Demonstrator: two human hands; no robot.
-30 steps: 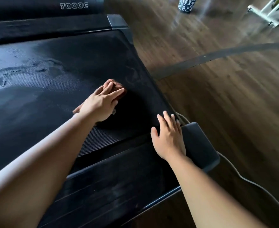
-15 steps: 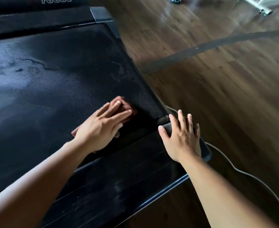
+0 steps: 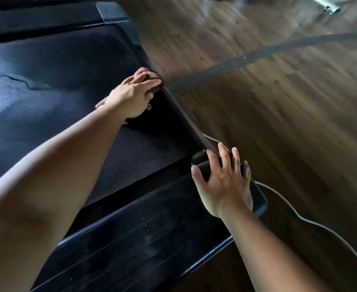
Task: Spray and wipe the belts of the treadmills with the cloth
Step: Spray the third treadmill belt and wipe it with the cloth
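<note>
Head view has the left hand point(image 3: 131, 98) laid flat, fingers nearly straight, pressing a small reddish-brown cloth point(image 3: 147, 73) onto the black ribbed treadmill belt point(image 3: 57, 60). The cloth sits at the belt's right edge, and only its far end shows past the fingertips. The right hand point(image 3: 223, 182), fingers spread and holding nothing, rests on the black plastic end cap point(image 3: 258, 200) at the treadmill's rear right corner, apparently as a brace.

The cloth touches, or nearly touches, the narrow black side rail point(image 3: 186, 114). 1 more push to the right could carry it off onto the brown wood-plank floor point(image 3: 289, 133), or wedge a fold into the seam between belt and rail. It is held by downward pressure only, not gripped, so a fast stroke could leave it behind. A shiny wet patch point(image 3: 15, 89) lies toward the belt's left side, probably not yet wiped. Reaching that far with weight on 2 hands could make the belt roll underneath. The right hand's fingers also lie close to the gap at the belt's rear end, a likely pinch spot.

A thin grey cable point(image 3: 312, 224) runs along the floor just beside the rear right corner, where a foot could catch it. A dark flat strip point(image 3: 257, 57) crosses the floor further off. The person's own left forearm covers part of the belt's near end.
</note>
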